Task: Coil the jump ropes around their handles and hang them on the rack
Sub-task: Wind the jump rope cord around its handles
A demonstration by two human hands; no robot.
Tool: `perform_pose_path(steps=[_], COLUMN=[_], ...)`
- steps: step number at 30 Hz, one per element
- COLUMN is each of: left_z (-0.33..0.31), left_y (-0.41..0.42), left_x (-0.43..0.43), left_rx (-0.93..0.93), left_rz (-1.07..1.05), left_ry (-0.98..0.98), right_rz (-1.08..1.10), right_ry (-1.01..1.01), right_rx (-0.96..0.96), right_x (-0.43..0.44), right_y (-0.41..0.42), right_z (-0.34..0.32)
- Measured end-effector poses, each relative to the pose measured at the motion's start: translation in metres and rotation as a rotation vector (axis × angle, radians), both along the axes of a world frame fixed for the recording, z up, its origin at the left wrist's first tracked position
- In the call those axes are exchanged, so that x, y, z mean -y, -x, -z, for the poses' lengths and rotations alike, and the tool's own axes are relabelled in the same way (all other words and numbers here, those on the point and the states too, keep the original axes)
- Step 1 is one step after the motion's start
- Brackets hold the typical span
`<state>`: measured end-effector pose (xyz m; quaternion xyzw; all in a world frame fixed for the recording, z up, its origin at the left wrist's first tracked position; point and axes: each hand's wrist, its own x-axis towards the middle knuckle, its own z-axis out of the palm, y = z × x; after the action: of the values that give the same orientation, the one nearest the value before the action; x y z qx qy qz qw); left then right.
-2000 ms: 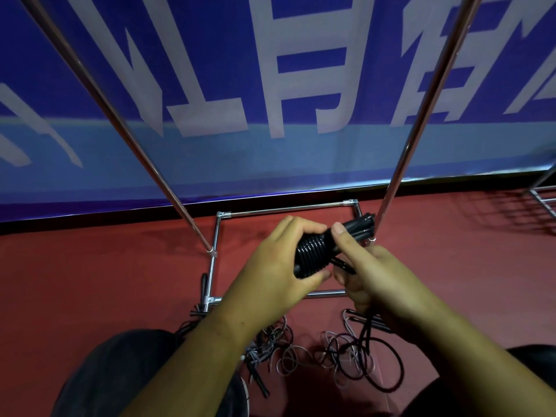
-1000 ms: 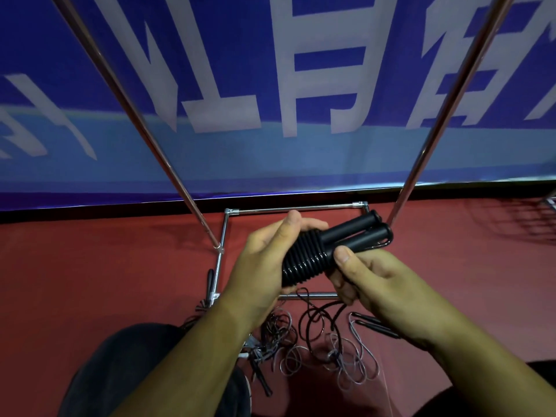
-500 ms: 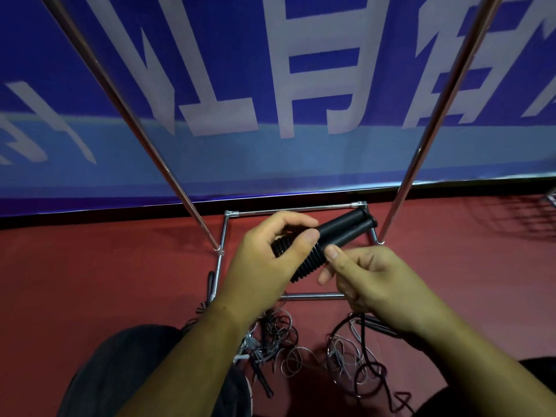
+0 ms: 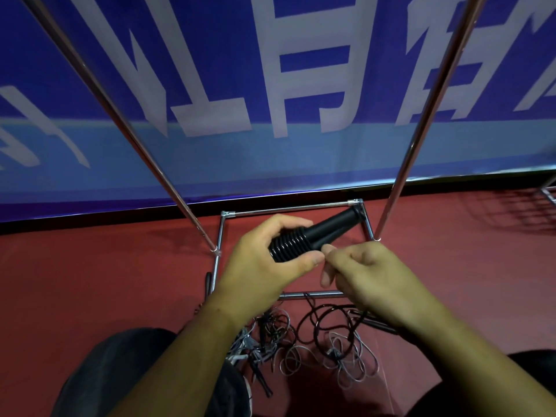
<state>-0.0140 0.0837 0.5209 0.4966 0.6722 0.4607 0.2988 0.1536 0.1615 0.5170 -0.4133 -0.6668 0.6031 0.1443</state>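
Note:
My left hand grips a pair of black jump rope handles held side by side, with black rope coiled in tight turns round their near end. My right hand is just to the right of the coil, its fingers curled and pinching the black rope by the handles. The loose rest of that black rope hangs down below my right hand to the floor. The chrome rack stands in front of me, its two uprights rising from a rectangular base frame.
A tangle of grey and black ropes with handles lies on the red floor between my knees. Behind the rack a blue banner covers the wall. Another metal frame shows at the right edge.
The coil has moved round the handles as my right hand circled below and back up beside it. The loose rope on the floor has shifted and shortened. My left hand kept its grip.

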Motion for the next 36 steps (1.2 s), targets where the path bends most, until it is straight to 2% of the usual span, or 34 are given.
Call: perform_pose_path(steps=[3,7,10,12,17,20,23,27,30,36], left_z=[0.006,0.016,0.019,0.016,0.011,0.006,0.002,-0.006,-0.006,0.002], left_y=[-0.001,-0.013,-0.013,-0.013,-0.002,0.000,0.002,0.001,-0.002,0.001], left_x=[-0.001,-0.004,-0.004,-0.002,0.003,0.001,-0.002,-0.004,-0.004,-0.004], left_rx=[-0.236,-0.606,-0.667,-0.584,-0.267,0.072,0.369,0.798,0.826,0.670], left_rz=[-0.051,0.029,0.062,0.075,0.078,0.101,-0.022,-0.039,-0.046,-0.114], left_ry=[-0.046,-0.226,-0.281,-0.258,-0.078,-0.071,-0.107,0.041,0.060,0.009], right_rz=[0.003,0.036,0.122,0.140,0.116,0.088,0.009,-0.098,-0.108,-0.134], right_ry=[0.093,-0.054,0.019,0.111,0.169,0.176,0.132,0.067,0.040,0.000], right_rx=[-0.026,0.096,0.039,-0.028,-0.126,-0.197,-0.274,-0.289,-0.282,-0.299], right_x=[-0.001,0.003,0.001,0.001,0.001,0.001,0.004,0.009,0.010,0.018], right_y=[0.000,0.002,0.004,0.005,0.006,0.007,0.009,0.009,0.008,0.011], right_z=[-0.004,-0.001,0.005,0.008,0.012,0.010,0.008,0.009,0.013,0.023])
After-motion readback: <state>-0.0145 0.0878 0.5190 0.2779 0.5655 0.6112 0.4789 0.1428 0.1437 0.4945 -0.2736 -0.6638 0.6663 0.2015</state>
